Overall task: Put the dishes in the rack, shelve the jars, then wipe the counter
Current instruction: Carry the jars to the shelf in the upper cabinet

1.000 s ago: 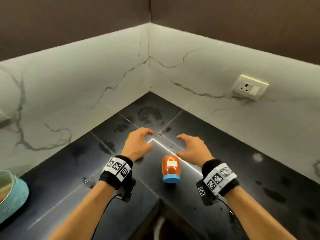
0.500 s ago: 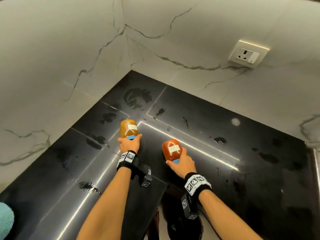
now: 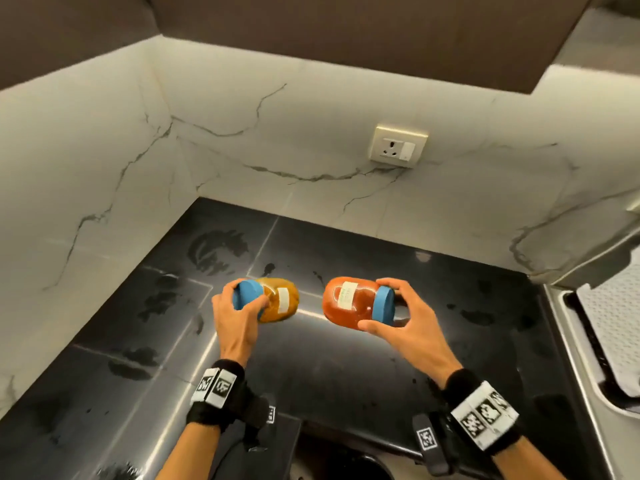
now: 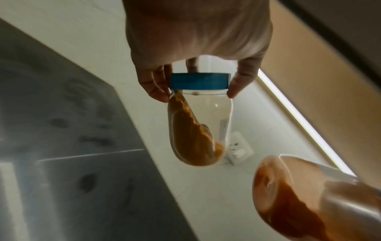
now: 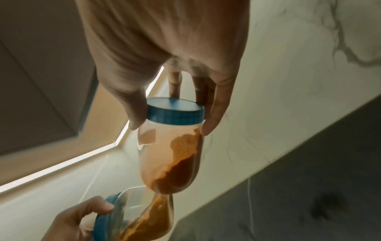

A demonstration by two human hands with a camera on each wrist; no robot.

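Two clear jars with blue lids are held in the air over the black counter [image 3: 346, 375], tipped on their sides with their bases towards each other. My left hand [image 3: 239, 310] grips the yellow-powder jar [image 3: 280, 303] by its lid; the left wrist view shows the fingers round the lid and the yellow-powder jar [image 4: 198, 130] hanging below. My right hand [image 3: 398, 313] grips the red-powder jar [image 3: 346, 301] by its lid. In the right wrist view the red-powder jar [image 5: 175, 154] hangs under the fingers, with the yellow jar [image 5: 144, 216] lower left.
White marble backsplash meets in a corner behind, with a wall socket [image 3: 398, 145] on the right wall. Dark cabinets [image 3: 346, 29] hang overhead. A steel sink edge with a white mat [image 3: 606, 323] lies at the right. Wet smudges mark the counter.
Both hands went from reaching over the counter to gripping the jars by their lids, then lifted them and tipped them sideways. The head view has swung up and right.
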